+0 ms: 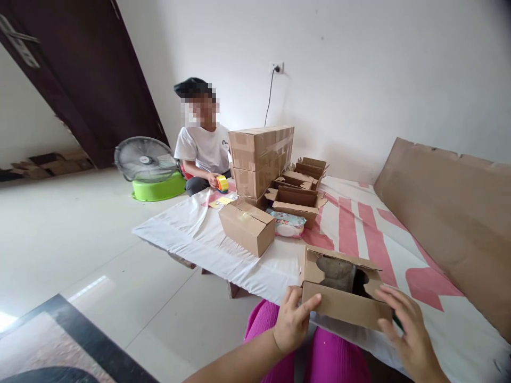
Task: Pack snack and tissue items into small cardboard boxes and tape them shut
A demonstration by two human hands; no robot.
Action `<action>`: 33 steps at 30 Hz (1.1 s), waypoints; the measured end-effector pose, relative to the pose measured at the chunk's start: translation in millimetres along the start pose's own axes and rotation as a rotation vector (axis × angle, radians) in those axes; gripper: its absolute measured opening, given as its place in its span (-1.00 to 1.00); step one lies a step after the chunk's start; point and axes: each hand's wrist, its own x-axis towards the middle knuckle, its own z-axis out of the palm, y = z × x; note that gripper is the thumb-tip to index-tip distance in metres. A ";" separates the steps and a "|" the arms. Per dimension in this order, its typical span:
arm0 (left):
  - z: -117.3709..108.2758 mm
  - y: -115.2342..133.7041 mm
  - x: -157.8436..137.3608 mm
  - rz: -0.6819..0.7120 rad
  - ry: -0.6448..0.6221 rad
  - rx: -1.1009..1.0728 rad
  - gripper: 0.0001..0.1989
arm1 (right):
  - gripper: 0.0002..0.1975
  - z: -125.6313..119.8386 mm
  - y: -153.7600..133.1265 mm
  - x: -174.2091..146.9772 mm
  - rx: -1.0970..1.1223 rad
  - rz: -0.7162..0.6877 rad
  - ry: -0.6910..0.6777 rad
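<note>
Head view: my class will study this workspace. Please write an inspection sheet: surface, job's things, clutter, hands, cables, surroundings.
Surface: white cloth with pink shapes, wrinkled.
Job's things: open box at the near edge; greyish contents unclear.
Clutter: closed box, stacked cartons, open cartons, soft packet.
Hands: left hand touches the open box's left end; right hand, fingers spread, at its right end.
Cables: black cable plugged into wall socket; lower end hidden.
Surroundings: fan, green tub, dark door, co-worker holding yellow tape.

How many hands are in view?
3: left hand at the left end of the nearest open box, right hand at its right end, co-worker's hand holding the yellow roll; another may be hidden.
</note>
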 end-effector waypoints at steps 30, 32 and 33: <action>-49.2 21.8 37.3 0.292 0.063 -0.100 -0.74 | -0.74 -14.2 -103.5 -15.5 0.119 0.055 0.113; -47.5 30.7 36.4 0.368 0.030 -0.090 -0.75 | -0.65 -17.8 -115.1 -13.3 0.181 0.093 0.030; -44.5 34.1 36.3 0.384 0.012 -0.092 -0.77 | -0.64 -18.3 -119.3 -12.4 0.197 0.110 -0.008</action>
